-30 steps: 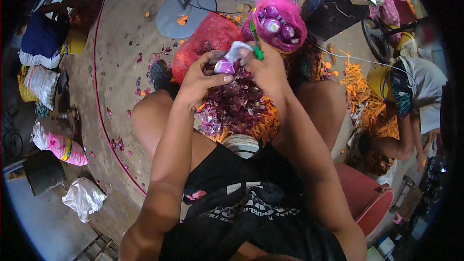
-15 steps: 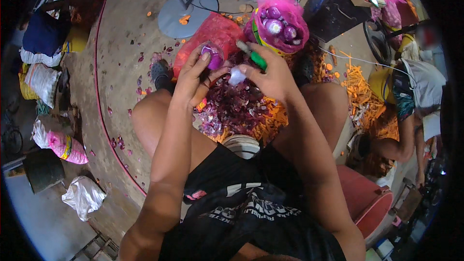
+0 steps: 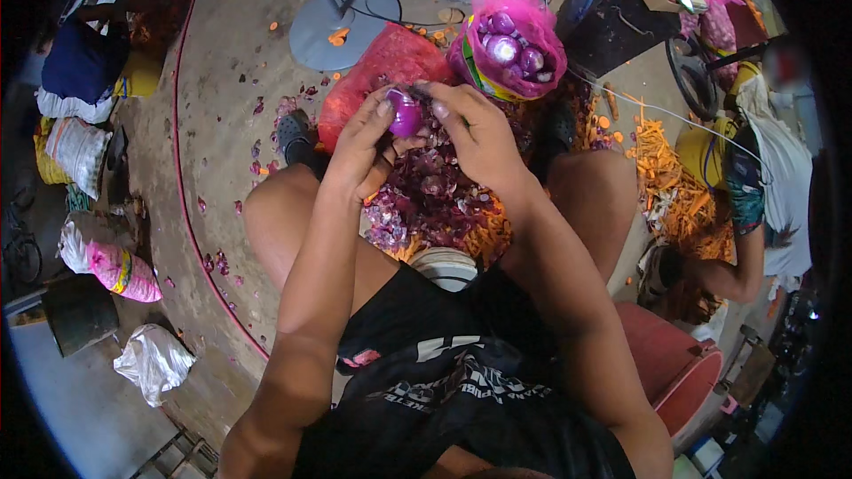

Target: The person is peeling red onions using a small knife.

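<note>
A purple onion (image 3: 406, 113), smooth and shiny, is in my left hand (image 3: 362, 137), with the thumb over its near side and the fingers curled under it. Close against the onion's right side is my right hand (image 3: 482, 129), closed around a small green-handled knife that is now almost wholly hidden by the fingers. Beneath both hands lies a heap of dark purple onion skins (image 3: 435, 182), with orange peelings (image 3: 484, 235) under its near edge. Just beyond my hands a red mesh sack (image 3: 382, 66) lies spread out.
A pink bag (image 3: 541, 18) of peeled purple onions stands ahead to the right. A grey round stand base (image 3: 328, 31) is at far left of it. A white bucket (image 3: 444, 266) sits between my legs, a red tub (image 3: 674, 364) beside my right hip. Another person's arm (image 3: 728, 275) shows at right.
My right hand has come in against the onion and turned, covering the green handle. The pale scrap by its fingers is gone from there. The other person's arm at right has shifted.
</note>
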Demonstrator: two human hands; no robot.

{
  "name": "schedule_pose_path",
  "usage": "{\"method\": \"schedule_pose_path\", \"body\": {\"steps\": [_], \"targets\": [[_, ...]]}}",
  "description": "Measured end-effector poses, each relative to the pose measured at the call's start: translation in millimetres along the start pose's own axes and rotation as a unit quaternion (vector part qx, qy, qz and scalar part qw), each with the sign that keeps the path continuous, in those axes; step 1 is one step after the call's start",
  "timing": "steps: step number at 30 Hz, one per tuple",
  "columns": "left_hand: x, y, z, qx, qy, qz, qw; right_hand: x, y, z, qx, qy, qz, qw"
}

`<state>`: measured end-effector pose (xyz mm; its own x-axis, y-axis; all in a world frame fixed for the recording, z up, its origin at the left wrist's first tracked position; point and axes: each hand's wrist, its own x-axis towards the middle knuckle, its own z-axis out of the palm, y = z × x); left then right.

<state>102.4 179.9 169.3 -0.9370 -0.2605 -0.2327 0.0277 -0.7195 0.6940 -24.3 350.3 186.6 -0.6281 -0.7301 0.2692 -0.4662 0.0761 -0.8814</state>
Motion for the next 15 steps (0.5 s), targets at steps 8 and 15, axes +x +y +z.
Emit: {"method": "schedule_pose_path", "body": {"steps": [8, 15], "targets": [[-2, 0, 1, 0.038, 0.0, 0.007, 0.999, 4, 3, -4, 0.047, 0.05, 0.045, 0.997], [2, -2, 3, 0.009, 0.046, -0.002, 0.999, -5, -17, -7, -0.011, -0.007, -0.044, 0.999]]}}
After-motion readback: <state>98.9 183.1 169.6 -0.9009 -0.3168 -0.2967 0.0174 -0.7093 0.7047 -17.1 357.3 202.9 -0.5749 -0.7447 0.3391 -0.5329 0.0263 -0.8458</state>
